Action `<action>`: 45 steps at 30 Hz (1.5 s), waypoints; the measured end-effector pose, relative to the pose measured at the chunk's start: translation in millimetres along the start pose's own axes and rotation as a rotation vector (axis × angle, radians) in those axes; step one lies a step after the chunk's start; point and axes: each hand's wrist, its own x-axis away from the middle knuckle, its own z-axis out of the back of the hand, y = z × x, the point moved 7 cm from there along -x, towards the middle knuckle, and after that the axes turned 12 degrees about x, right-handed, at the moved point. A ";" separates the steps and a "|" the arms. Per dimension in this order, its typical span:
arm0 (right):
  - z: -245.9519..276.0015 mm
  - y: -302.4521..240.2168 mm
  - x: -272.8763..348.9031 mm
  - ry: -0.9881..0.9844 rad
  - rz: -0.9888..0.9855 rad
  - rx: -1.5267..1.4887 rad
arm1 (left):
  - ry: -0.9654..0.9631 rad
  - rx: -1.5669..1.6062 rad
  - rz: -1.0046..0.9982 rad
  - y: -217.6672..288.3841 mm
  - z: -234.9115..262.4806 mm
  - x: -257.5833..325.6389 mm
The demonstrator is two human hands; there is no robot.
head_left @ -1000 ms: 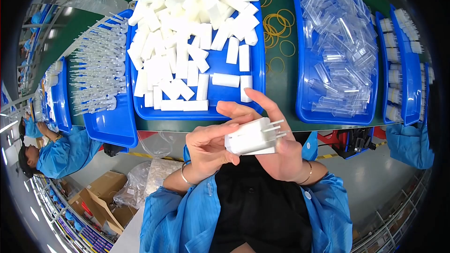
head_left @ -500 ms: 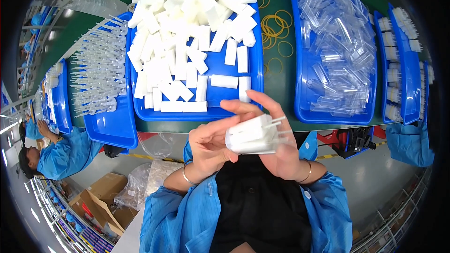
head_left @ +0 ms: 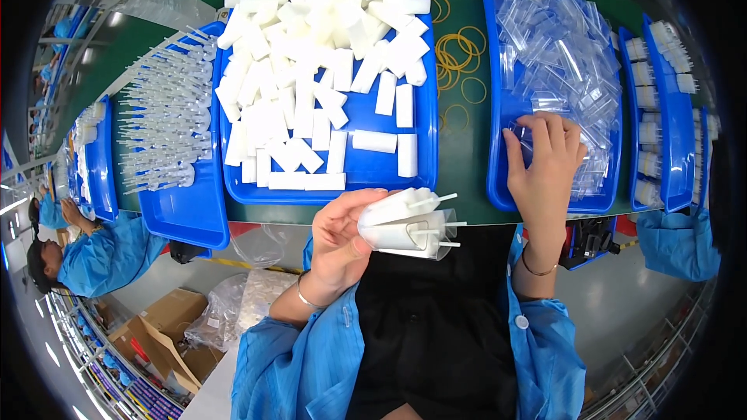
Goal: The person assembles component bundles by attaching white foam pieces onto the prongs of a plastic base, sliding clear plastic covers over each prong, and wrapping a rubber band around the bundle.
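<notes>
In front of my chest, my left hand [head_left: 340, 235] is closed round a bundle of white foam pieces [head_left: 398, 211]. Thin white sticks [head_left: 436, 201] poke out of its right end, and clear plastic sleeves [head_left: 443, 247] wrap at least part of it. My right hand [head_left: 547, 157] is over the near part of the right blue tray [head_left: 498, 179], among loose clear plastic sleeves [head_left: 560, 54]. Its thumb and forefinger are bent with a small gap between them. Whether they touch a sleeve is hard to tell.
A large blue tray [head_left: 373, 167] heaped with white foam blocks [head_left: 311, 54] stands ahead. Left of it, another tray [head_left: 183, 214] holds many white sticks [head_left: 163, 117]. Yellow rubber bands [head_left: 459, 54] lie between trays. A co-worker [head_left: 101, 253] in blue sits far left.
My right hand has left the bundle and moved right to the tray of clear sleeves. The bundle stays in my left hand, shifted slightly left.
</notes>
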 end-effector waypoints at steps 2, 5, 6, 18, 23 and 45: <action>-0.1 -0.9 -0.6 0.068 0.028 -0.020 | 0.006 -0.004 0.003 -0.8 -1.3 -1.6; -5.5 3.6 -2.0 0.030 0.034 -0.009 | 0.009 0.156 0.174 -7.5 -4.2 -0.1; -4.4 4.1 -2.7 0.031 0.031 -0.007 | 0.006 0.156 0.177 -7.8 -4.2 -0.2; -5.6 12.3 -5.9 -0.018 0.079 -0.094 | -0.060 0.070 0.162 -9.9 -3.7 -1.7; 5.9 10.1 -6.1 0.047 0.084 -0.120 | -0.058 0.028 0.152 -10.1 -0.5 -0.6; -5.7 -1.9 -15.8 -0.083 0.247 -0.094 | 0.026 -0.128 0.187 -12.7 -1.6 -0.7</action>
